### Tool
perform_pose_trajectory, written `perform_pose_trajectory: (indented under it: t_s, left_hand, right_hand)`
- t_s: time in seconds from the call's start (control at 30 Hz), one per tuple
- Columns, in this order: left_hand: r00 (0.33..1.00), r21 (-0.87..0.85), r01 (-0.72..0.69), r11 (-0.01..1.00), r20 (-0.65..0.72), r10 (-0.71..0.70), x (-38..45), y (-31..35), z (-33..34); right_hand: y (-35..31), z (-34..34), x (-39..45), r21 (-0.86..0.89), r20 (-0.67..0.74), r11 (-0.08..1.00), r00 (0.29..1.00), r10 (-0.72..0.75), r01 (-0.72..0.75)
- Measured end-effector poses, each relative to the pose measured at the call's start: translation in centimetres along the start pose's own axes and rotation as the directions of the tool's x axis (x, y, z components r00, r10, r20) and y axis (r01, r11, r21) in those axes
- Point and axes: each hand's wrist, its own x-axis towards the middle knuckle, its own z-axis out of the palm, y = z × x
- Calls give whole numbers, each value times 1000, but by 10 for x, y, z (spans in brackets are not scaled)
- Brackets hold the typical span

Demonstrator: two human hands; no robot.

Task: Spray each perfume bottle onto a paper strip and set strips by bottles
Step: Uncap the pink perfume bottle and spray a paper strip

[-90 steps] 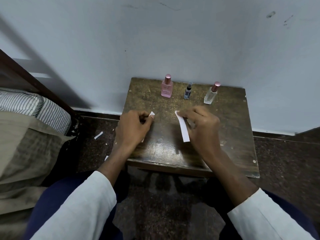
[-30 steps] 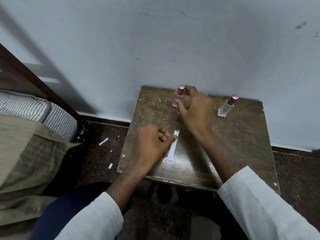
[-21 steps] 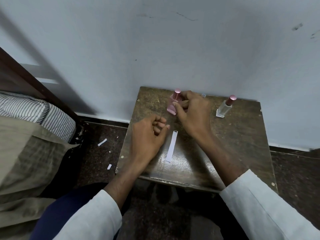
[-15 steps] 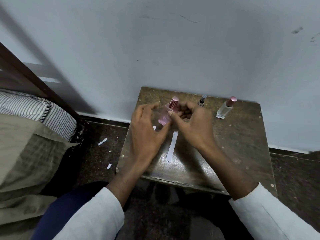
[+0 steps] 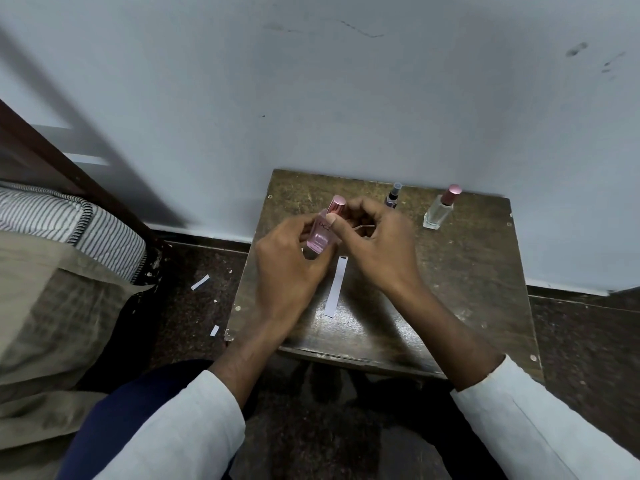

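A pink perfume bottle (image 5: 323,230) with a rose metal cap is lifted above the small wooden table (image 5: 460,282), tilted to the right. My left hand (image 5: 289,268) grips its lower body. My right hand (image 5: 374,244) holds it near the cap, thumb against the neck. A white paper strip (image 5: 335,289) lies flat on the table just below the hands. A small dark spray bottle (image 5: 393,195) and a clear bottle with a rose cap (image 5: 440,211) stand upright at the back of the table.
The table stands against a pale wall. A bed with a striped mattress (image 5: 69,223) and a beige cover fills the left. Paper scraps (image 5: 200,282) lie on the dark floor between bed and table.
My right hand took the pink bottle from the back row and brought it toward me. My left hand left the strip on the table and closed on the bottle's body.
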Motion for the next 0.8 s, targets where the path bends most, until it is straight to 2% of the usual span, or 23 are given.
perform_pose_trajectory:
  t_s: [0.1, 0.2, 0.27, 0.5, 0.8]
  left_hand:
    - [1000, -7, 9, 1000, 9, -9, 0, 1, -1]
    - [1000, 10, 21, 1000, 6, -21, 1, 1, -1]
    - [999, 25, 46, 999, -13, -45, 0, 0, -3]
    - [990, 0, 136, 991, -46, -136, 4, -6, -9]
    - [987, -46, 151, 987, -52, -154, 4, -9, -15]
  right_hand:
    - [-2, 0, 1, 27, -23, 1000, 1000, 5, -4]
    - [-5, -6, 8, 109, -149, 994, 989, 10, 7]
    - [-5, -11, 11, 93, -184, 996, 983, 1, 17]
    - [14, -2, 16, -217, -130, 976, 991, -12, -17]
    - [24, 18, 22, -460, 61, 872, 986, -156, 166]
